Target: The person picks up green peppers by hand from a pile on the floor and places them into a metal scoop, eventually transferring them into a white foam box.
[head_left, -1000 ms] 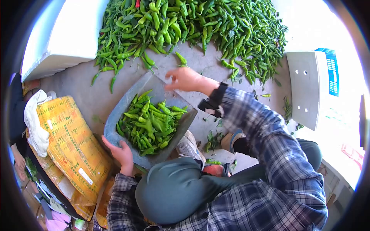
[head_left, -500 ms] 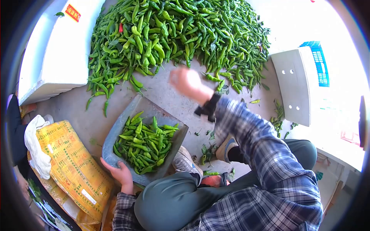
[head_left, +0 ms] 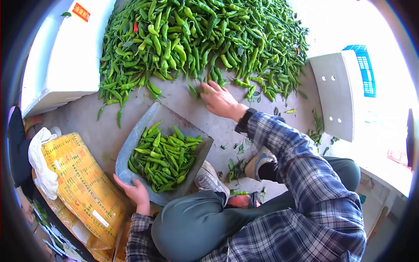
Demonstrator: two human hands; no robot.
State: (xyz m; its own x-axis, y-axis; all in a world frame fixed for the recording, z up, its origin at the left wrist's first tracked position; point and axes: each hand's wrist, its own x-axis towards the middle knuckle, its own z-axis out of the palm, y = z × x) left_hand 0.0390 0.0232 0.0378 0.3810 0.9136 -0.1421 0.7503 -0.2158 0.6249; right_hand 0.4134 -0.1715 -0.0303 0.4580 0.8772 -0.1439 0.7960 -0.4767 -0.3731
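Note:
My left hand [head_left: 136,192] grips the near-left rim of a grey metal scoop [head_left: 127,163], with the thumb over the edge. Inside the scoop lies a heap of green chili peppers [head_left: 166,159]. My right hand [head_left: 220,101] is low over the floor at the near edge of a large pile of green peppers [head_left: 196,39], fingers stretched out and apart. Just left of its fingertips is a single green pepper [head_left: 193,91]. I see nothing held in that hand.
White foam boxes stand left [head_left: 65,56] and right [head_left: 334,96] of the pile, with a blue crate [head_left: 364,72] behind the right one. Yellow-taped cartons [head_left: 83,183] bear a white cloth [head_left: 43,166]. Loose leaves [head_left: 235,168] lie by my shoes. Another person's hand [head_left: 27,207] shows at far left.
My right hand, blurred and with curled fingers before, has come down slightly right with its fingers spread. One pepper now shows beside it. The left hand and scoop have barely moved.

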